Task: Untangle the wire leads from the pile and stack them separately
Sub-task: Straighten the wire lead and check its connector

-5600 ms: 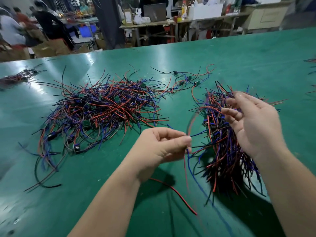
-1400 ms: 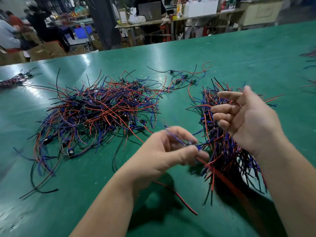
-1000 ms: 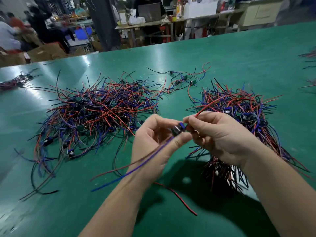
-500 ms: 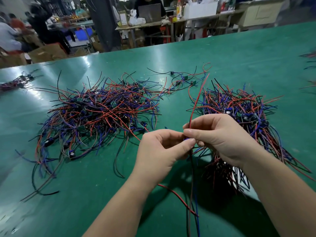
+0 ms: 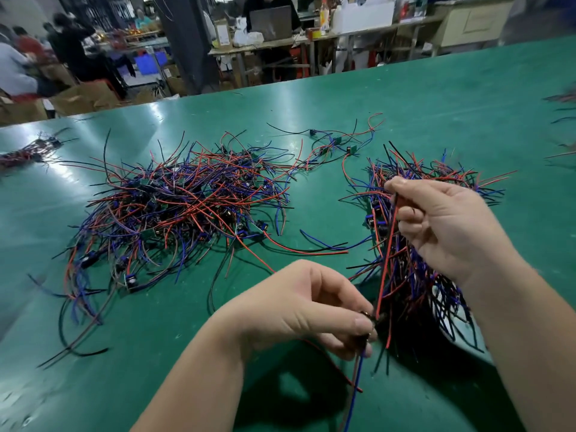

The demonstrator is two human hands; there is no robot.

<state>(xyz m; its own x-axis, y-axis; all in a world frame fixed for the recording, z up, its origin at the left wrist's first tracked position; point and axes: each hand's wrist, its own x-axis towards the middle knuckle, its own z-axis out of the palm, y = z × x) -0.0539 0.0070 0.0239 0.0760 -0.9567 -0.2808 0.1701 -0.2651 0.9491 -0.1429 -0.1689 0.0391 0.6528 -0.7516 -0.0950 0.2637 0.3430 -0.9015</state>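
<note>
A small bundle [image 5: 28, 151] lies at the table's [image 5: 436, 104] left edge, well apart from the pile [image 5: 180, 207], which sprawls left of centre with bare green in front of it. A narrow gap holding a few loose leads separates the pile from the stack [image 5: 430, 173] on the right. The left hand [image 5: 305, 307] pinches a lead's [image 5: 386, 260] lower end. The right hand [image 5: 442, 226] pinches its red wire above the stack.

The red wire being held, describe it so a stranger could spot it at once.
On the green table, look at the smaller wire stack on the right. Before it, one red wire runs straight from the right hand down to the left hand. Its neighbours lie curled in heaps; this one is held taut.
</note>
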